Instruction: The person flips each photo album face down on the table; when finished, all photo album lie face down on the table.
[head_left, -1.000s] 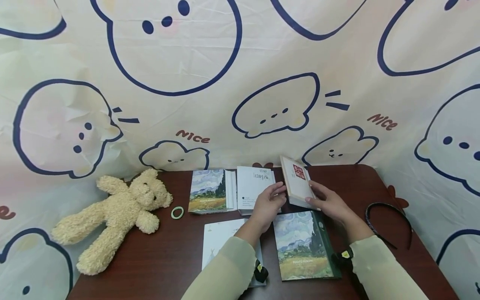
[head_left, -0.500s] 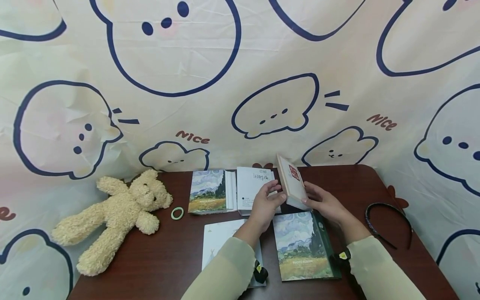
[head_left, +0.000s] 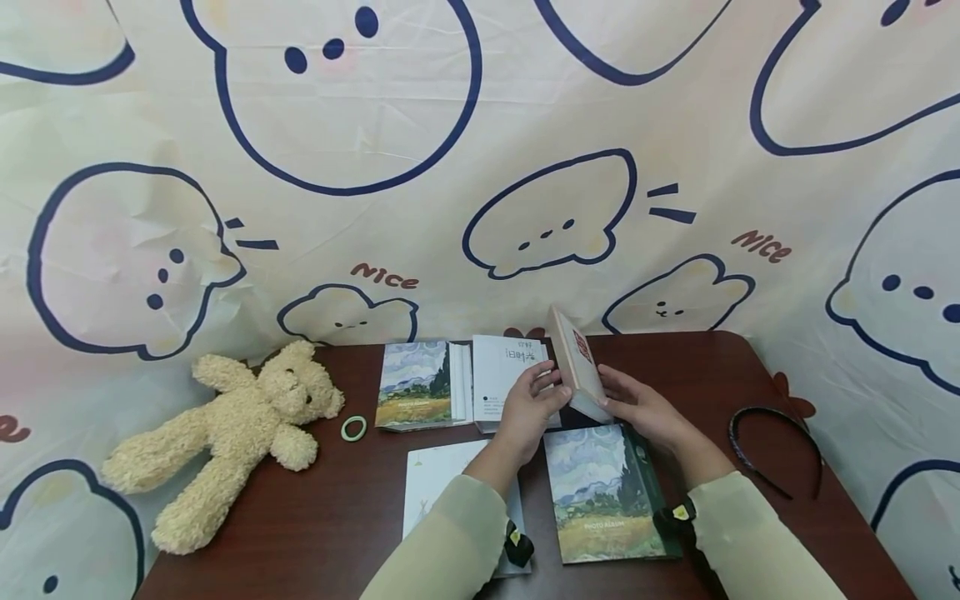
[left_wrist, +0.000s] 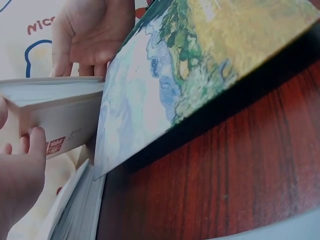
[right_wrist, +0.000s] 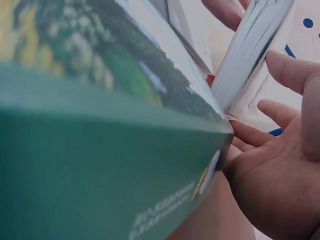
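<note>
While near photo album's (head_left: pixel 596 492) far edge, white book (head_left: pixel 576 367) in left hand's (head_left: pixel 529 408) and right hand's (head_left: pixel 647 408) grip

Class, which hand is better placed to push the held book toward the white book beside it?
Probably the right hand: it touches the held book from the right, while the left hand is on the side facing the white book.

I see the white book (head_left: pixel 577 367) between my two hands: the left hand (head_left: pixel 528 408) holds its left side, and the right hand (head_left: pixel 652 412) touches the opposite side. Its pale cover carries a red printed square. It is tilted up on end, leaning left, cover turned rightward, page edges showing, near the far edge of the photo album (head_left: pixel 600 492).
</note>
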